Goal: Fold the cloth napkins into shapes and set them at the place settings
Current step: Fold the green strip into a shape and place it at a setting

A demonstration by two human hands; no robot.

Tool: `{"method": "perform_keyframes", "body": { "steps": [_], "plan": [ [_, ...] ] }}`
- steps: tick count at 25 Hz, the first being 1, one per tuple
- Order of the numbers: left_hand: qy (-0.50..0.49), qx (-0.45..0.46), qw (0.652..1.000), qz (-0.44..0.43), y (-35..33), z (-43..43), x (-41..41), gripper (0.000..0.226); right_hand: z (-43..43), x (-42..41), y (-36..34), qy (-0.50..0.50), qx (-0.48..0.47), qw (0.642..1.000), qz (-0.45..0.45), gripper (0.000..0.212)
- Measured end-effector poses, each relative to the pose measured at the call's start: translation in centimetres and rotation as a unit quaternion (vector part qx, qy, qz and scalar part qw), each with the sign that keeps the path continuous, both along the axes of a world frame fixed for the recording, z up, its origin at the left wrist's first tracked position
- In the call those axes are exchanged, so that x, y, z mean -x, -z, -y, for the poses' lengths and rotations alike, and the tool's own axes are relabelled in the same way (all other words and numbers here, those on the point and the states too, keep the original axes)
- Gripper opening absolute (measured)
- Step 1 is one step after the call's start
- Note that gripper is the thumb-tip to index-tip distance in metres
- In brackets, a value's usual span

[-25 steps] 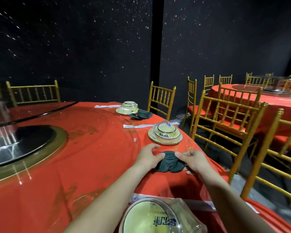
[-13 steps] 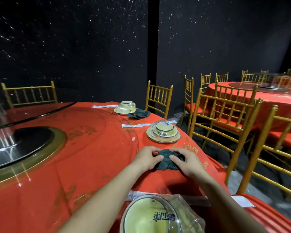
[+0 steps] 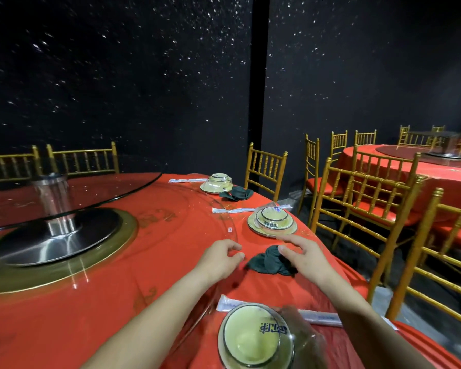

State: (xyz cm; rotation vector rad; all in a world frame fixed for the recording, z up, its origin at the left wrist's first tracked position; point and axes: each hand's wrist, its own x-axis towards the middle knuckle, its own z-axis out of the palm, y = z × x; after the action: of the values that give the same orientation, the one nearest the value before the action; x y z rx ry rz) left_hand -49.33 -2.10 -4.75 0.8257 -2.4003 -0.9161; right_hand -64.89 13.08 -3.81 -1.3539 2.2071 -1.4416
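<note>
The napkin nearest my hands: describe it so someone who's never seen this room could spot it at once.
On the round table with the red cloth, find the middle wrapped bowl along the right edge. This side of it a crumpled dark green napkin lies between the left hand and right hand. The other green napkin sits farther off, by the far bowl.

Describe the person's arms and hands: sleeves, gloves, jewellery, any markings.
Nothing is worn on either. The left forearm and right forearm show no sleeve up to the frame's bottom edge. The left hand and right hand have no gloves, and no watch, bracelet, ring or marking shows, though slight blur could hide something small.
</note>
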Motion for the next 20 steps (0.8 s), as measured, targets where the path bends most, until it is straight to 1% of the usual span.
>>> {"method": "perform_keyframes", "body": {
  "steps": [3,7,8,11,17,20],
  "plan": [
    [-0.019,-0.005,0.999,-0.027,-1.3,-1.0,-7.1,0.027,-0.1,-4.0,-1.9,-0.043,-0.02,0.998,-0.028,0.022],
    [-0.059,-0.019,0.997,-0.036,-2.8,-2.4,-19.1,0.026,0.0,-12.2,-3.7,-0.115,-0.059,0.991,-0.033,0.024],
    [-0.076,-0.017,0.996,-0.035,-3.0,-2.4,-22.1,0.026,0.0,-14.4,-3.6,-0.135,-0.076,0.987,-0.039,0.025],
    [-0.143,-0.009,0.989,-0.03,-3.4,-2.4,-31.3,0.028,0.5,-21.8,-2.7,-0.201,-0.134,0.966,-0.095,0.03],
    [-0.274,0.018,0.961,-0.004,-3.7,-1.4,-46.1,0.039,3.0,-33.7,-3.7,-0.283,-0.156,0.936,-0.141,0.041],
    [-0.349,-0.006,0.936,-0.03,-3.2,0.3,-51.5,0.046,4.9,-38.0,-4.2,-0.307,-0.138,0.933,-0.129,0.046]
  ]
}}
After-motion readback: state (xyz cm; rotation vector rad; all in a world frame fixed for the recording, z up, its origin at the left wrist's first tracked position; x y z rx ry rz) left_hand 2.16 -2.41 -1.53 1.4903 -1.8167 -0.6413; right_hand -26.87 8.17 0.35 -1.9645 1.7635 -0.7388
